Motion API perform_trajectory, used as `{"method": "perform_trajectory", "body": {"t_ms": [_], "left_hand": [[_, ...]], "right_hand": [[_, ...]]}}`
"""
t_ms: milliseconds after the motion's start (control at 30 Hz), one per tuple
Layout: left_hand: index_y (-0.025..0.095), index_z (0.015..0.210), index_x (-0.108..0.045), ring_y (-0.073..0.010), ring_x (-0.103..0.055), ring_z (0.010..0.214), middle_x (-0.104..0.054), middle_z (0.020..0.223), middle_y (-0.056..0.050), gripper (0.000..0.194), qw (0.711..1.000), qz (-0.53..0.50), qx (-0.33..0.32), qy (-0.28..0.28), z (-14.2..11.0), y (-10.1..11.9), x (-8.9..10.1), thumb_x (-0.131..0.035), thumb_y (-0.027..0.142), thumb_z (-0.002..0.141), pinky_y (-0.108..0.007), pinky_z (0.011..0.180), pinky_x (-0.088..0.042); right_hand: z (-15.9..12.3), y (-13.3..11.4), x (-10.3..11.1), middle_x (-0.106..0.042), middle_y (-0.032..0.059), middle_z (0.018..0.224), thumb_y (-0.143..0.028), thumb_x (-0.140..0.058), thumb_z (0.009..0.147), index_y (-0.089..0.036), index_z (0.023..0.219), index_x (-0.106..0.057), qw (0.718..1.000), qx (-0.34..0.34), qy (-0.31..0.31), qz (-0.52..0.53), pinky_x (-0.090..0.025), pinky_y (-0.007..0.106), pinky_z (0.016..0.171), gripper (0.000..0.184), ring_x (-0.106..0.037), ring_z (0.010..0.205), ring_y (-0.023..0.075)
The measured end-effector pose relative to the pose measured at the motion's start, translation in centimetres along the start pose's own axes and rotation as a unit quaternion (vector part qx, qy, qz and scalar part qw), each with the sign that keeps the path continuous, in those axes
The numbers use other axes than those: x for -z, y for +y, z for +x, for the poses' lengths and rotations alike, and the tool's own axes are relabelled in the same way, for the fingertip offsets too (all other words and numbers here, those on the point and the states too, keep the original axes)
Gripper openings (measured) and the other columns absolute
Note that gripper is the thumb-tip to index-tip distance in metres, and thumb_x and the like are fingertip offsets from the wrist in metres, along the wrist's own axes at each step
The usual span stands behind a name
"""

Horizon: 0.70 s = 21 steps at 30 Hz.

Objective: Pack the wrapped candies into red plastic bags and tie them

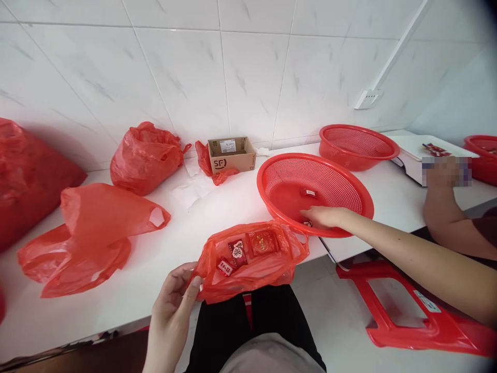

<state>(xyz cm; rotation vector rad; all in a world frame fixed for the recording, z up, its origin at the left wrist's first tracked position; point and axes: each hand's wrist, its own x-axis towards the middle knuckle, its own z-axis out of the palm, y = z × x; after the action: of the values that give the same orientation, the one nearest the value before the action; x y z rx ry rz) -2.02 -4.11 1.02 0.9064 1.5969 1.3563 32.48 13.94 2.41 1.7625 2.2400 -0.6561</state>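
My left hand pinches the left rim of a thin red plastic bag, which stands with its mouth spread at the table's front edge. Inside it lie a dark red packet with white characters, a red packet with gold print and a small red-and-white packet. My right hand reaches down into a red plastic colander, fingers curled at a small packet mostly hidden under them. Another small red-and-white packet lies on the colander's bottom.
A second colander and a white scale stand right, beside a co-worker's arm. Along the left are a filled red bag, a flattened bag and a cardboard box. A red stool stands below.
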Motion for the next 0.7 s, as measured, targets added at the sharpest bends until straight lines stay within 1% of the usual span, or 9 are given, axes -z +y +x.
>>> {"method": "perform_trajectory", "body": {"t_ms": [67,100,167,233,333,367,433,567,700], "left_hand": [[0.023,0.102,-0.061,-0.0171,-0.061,0.077,-0.064,0.087,-0.001,0.037,1.0,-0.002,-0.004,-0.001,-0.1,0.2,-0.2,-0.068,0.049,0.076,-0.025,0.065,-0.052],[0.023,0.102,-0.061,-0.0167,-0.06,0.076,-0.063,0.087,-0.001,0.037,1.0,-0.002,-0.005,0.001,-0.1,0.3,-0.3,-0.069,0.048,0.076,-0.025,0.065,-0.052],[0.023,0.102,-0.062,-0.0162,-0.06,0.075,-0.064,0.088,-0.001,0.038,1.0,0.002,-0.005,0.007,-0.2,0.5,-0.3,-0.069,0.049,0.075,-0.024,0.065,-0.051],[0.023,0.101,-0.063,-0.0159,-0.06,0.075,-0.065,0.088,-0.002,0.038,1.0,0.012,-0.005,0.017,-0.3,0.5,-0.2,-0.07,0.049,0.074,-0.022,0.065,-0.051],[0.024,0.1,-0.064,-0.0152,-0.061,0.076,-0.066,0.087,-0.001,0.038,1.0,0.018,-0.009,0.024,-0.4,0.4,-0.1,-0.072,0.049,0.072,-0.02,0.065,-0.05],[0.024,0.099,-0.065,-0.0153,-0.061,0.077,-0.066,0.088,-0.001,0.038,1.0,0.015,-0.01,0.024,-0.4,0.4,-0.1,-0.072,0.049,0.072,-0.02,0.064,-0.049],[0.024,0.099,-0.065,-0.0158,-0.061,0.077,-0.067,0.091,-0.002,0.038,1.0,0.007,-0.012,0.024,-0.4,0.4,-0.2,-0.073,0.049,0.071,-0.02,0.062,-0.05],[0.025,0.1,-0.064,-0.0156,-0.061,0.077,-0.068,0.089,-0.002,0.038,0.999,-0.007,-0.015,0.029,-0.6,0.5,-0.4,-0.072,0.049,0.072,-0.02,0.064,-0.05],[0.025,0.101,-0.064,-0.0155,-0.06,0.078,-0.066,0.084,-0.001,0.039,1.0,-0.013,-0.005,0.023,-0.4,0.4,-0.3,-0.073,0.049,0.071,-0.019,0.063,-0.05]], "right_hand": [[0.5,0.3,-0.1,-0.067,0.0058,0.075,-0.018,-0.07,0.068,-0.022,0.08,-0.067,0.995,-0.012,-0.097,0.002,-0.052,0.04,0.063,0.013,-0.064,0.064,0.0229],[0.9,0.5,0.2,-0.067,0.005,0.077,-0.018,-0.071,0.066,-0.022,0.081,-0.067,0.992,-0.013,-0.124,0.005,-0.051,0.039,0.062,0.016,-0.064,0.064,0.0222],[1.9,1.3,1.3,-0.068,0.0042,0.078,-0.021,-0.072,0.065,-0.021,0.082,-0.067,0.99,-0.011,-0.142,0.013,-0.05,0.035,0.062,0.018,-0.065,0.067,0.0214],[3.0,2.6,2.9,-0.069,0.0041,0.081,-0.028,-0.07,0.069,-0.021,0.084,-0.066,0.992,-0.01,-0.123,0.016,-0.049,0.032,0.066,0.017,-0.066,0.074,0.0211],[4.7,4.8,5.0,-0.069,0.0063,0.093,-0.036,-0.063,0.076,-0.021,0.09,-0.065,0.999,-0.024,-0.041,0.001,-0.045,0.032,0.071,0.021,-0.065,0.088,0.024],[5.2,5.4,5.4,-0.068,0.0075,0.095,-0.036,-0.063,0.075,-0.02,0.091,-0.065,0.999,-0.033,-0.017,-0.008,-0.044,0.032,0.071,0.022,-0.063,0.091,0.0255],[6.2,6.1,5.6,-0.068,0.0085,0.092,-0.032,-0.068,0.07,-0.019,0.088,-0.065,0.999,-0.046,-0.004,-0.02,-0.042,0.032,0.069,0.022,-0.063,0.089,0.0268],[7.1,5.8,4.5,-0.068,0.0044,0.084,-0.022,-0.073,0.059,-0.021,0.081,-0.066,0.999,-0.033,-0.029,-0.015,-0.041,0.029,0.062,0.023,-0.062,0.074,0.0212],[6.0,4.1,4.8,-0.066,0.0039,0.083,-0.025,-0.069,0.065,-0.021,0.084,-0.062,1.0,0.005,-0.004,0.002,-0.038,0.027,0.058,0.021,-0.059,0.069,0.0181]]}}
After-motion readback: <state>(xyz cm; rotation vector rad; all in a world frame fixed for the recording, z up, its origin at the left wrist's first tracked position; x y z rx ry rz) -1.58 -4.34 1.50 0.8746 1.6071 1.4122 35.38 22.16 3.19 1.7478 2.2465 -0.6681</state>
